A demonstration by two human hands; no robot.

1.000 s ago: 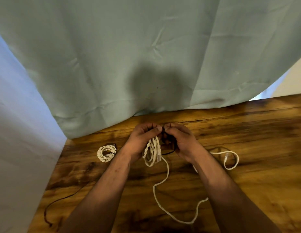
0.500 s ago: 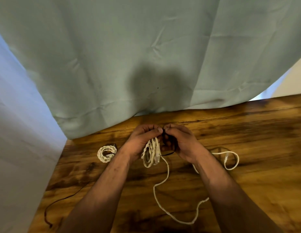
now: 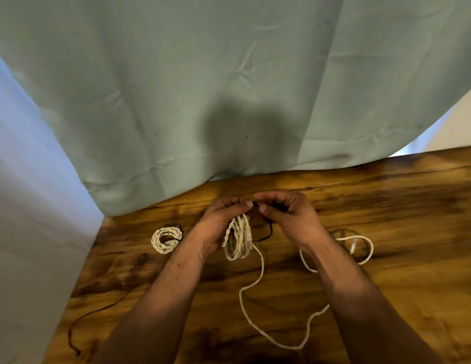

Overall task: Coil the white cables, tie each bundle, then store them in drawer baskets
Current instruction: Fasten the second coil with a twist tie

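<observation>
One coil: white cable, gripped in the left hand, centre of table.
Right hand: pinches a dark tie at the coil's top, I judge.
Loose tail: trails near and right.
Second coil: left, apart.

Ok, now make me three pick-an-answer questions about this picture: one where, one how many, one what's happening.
1. Where is the small coil? A on the table, beside the left hand; B in a basket; C in a drawer.
2. How many coiled white bundles show? A two; B one; C five.
3. What is the right hand doing? A lying flat; B waving; C pinching a dark tie.
Answers: A, it lies on the wood; A, one lying, one held bundle; C, fingertips pinch the thread.
</observation>
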